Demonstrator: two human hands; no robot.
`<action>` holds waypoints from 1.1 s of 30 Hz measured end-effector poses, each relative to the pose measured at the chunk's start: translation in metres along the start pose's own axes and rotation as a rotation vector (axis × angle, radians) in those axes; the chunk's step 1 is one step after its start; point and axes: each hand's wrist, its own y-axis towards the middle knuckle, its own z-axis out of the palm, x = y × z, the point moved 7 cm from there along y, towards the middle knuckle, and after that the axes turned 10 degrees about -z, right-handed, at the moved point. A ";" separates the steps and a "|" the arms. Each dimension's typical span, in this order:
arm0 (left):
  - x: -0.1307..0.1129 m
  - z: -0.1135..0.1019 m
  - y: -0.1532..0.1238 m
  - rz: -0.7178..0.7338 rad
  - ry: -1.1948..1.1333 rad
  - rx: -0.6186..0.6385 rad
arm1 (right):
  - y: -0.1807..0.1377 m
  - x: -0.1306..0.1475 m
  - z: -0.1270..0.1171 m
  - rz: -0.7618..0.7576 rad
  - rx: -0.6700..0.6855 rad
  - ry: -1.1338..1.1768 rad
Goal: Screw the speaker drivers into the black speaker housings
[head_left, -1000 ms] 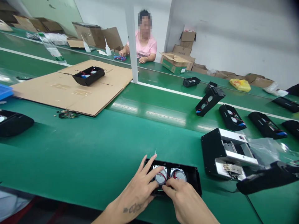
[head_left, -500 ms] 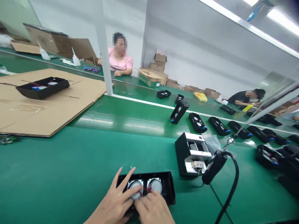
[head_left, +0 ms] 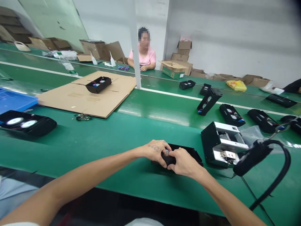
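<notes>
A black speaker housing (head_left: 196,154) lies on the green bench in front of me, largely covered by my two hands. My left hand (head_left: 155,152) grips its near side, fingers curled over the edge. Close beside it, my right hand (head_left: 185,162) is closed with thumb and fingertips on the same near wall. A small bluish-grey bit shows between the fingertips, too small to name. The speakers inside are hidden by the hands.
Right of the housing stands a black-and-silver screw feeder (head_left: 219,147), with a hanging electric screwdriver (head_left: 252,158) and its cable. More housings (head_left: 231,114) line the bench behind. Left are a cardboard sheet (head_left: 113,97), another housing (head_left: 44,125) and a blue tray (head_left: 18,100). A person (head_left: 147,56) sits opposite.
The view has swung left. My left hand has gone from spread fingers over the speakers to gripping the housing's near side. My right hand now also closes on that side.
</notes>
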 end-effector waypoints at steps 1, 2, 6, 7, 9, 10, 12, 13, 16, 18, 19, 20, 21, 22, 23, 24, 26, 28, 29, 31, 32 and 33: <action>0.000 0.001 0.000 0.007 0.004 0.001 | -0.001 0.000 0.001 0.002 -0.005 -0.001; 0.000 0.002 0.000 0.017 0.008 0.002 | -0.001 0.000 0.001 0.002 -0.009 -0.004; -0.005 0.000 -0.001 0.050 0.015 0.004 | 0.000 0.000 0.003 0.007 -0.021 -0.017; -0.006 0.000 -0.001 0.056 0.018 0.004 | 0.001 0.000 0.004 0.005 -0.022 -0.021; -0.007 -0.001 -0.002 0.062 0.026 -0.002 | 0.003 0.000 0.007 -0.006 -0.025 -0.028; -0.007 -0.001 -0.002 0.063 0.032 -0.006 | 0.004 0.001 0.009 -0.015 -0.027 -0.031; -0.008 0.000 -0.004 0.066 0.050 -0.014 | 0.004 0.004 0.011 -0.037 -0.038 -0.041; -0.009 0.001 -0.006 0.068 0.062 -0.019 | 0.003 0.007 0.012 -0.050 -0.048 -0.050; -0.013 0.008 -0.015 0.078 0.113 -0.051 | -0.011 0.016 0.013 -0.083 -0.071 -0.088; -0.013 0.018 -0.024 0.094 0.187 -0.109 | -0.030 0.020 0.010 -0.107 -0.140 -0.082; -0.012 0.025 -0.028 0.109 0.236 -0.154 | -0.043 0.019 0.005 -0.113 -0.242 -0.048; -0.009 0.032 -0.033 0.135 0.281 -0.206 | -0.058 0.013 -0.003 -0.104 -0.400 -0.003; -0.007 0.040 -0.037 0.176 0.318 -0.259 | -0.078 0.002 -0.014 -0.064 -0.621 0.035; -0.003 0.047 -0.040 0.211 0.337 -0.323 | -0.104 -0.014 -0.025 0.016 -0.887 0.057; 0.002 0.053 -0.043 0.241 0.341 -0.379 | -0.133 -0.033 -0.034 0.135 -1.154 0.059; 0.007 0.058 -0.044 0.261 0.341 -0.418 | -0.161 -0.052 -0.039 0.287 -1.376 0.040; 0.012 0.064 -0.045 0.286 0.335 -0.463 | -0.204 -0.089 -0.045 0.577 -1.624 0.002; 0.012 0.065 -0.046 0.290 0.346 -0.467 | -0.223 -0.123 -0.056 0.754 -1.582 0.029; 0.010 0.064 -0.047 0.287 0.357 -0.459 | -0.225 -0.139 -0.063 0.799 -1.498 0.062; 0.005 0.062 -0.050 0.273 0.385 -0.434 | -0.228 -0.162 -0.069 0.848 -1.361 0.132; 0.002 0.061 -0.051 0.266 0.398 -0.425 | -0.230 -0.169 -0.070 0.856 -1.344 0.153; 0.000 0.060 -0.053 0.261 0.408 -0.421 | -0.234 -0.171 -0.069 0.840 -1.380 0.171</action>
